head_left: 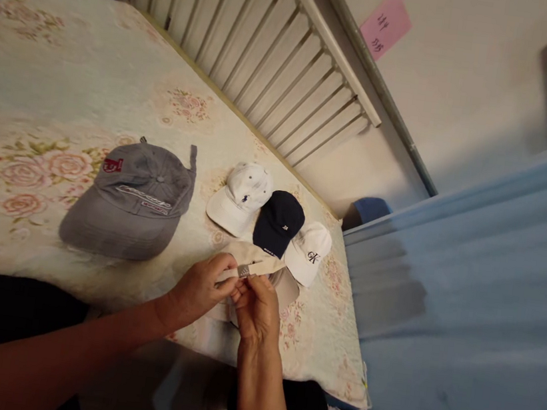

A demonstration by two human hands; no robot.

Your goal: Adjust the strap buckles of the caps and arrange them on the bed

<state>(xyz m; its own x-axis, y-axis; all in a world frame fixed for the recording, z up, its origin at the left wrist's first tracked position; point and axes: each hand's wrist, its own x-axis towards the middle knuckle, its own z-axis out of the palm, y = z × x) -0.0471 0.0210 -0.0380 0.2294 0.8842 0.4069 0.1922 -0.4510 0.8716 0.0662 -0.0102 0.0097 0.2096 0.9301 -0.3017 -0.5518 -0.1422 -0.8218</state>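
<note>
A beige cap [287, 286] lies at the near edge of the bed. My left hand [199, 289] and my right hand [256, 307] both pinch its back strap, where a small metal buckle [245, 270] shows between the fingers. Just beyond it sit three small caps in a row: a white cap [240, 197], a dark navy cap [278, 222] and a white cap with black letters [308, 252]. A larger grey cap [132, 203] with a red patch lies to the left.
The caps rest on a floral quilted bedspread [40, 100]. A slatted metal bed rail [283, 58] runs along the far side by the wall. A blue sheet [482, 306] fills the right. A pink note [385, 25] is stuck on the wall.
</note>
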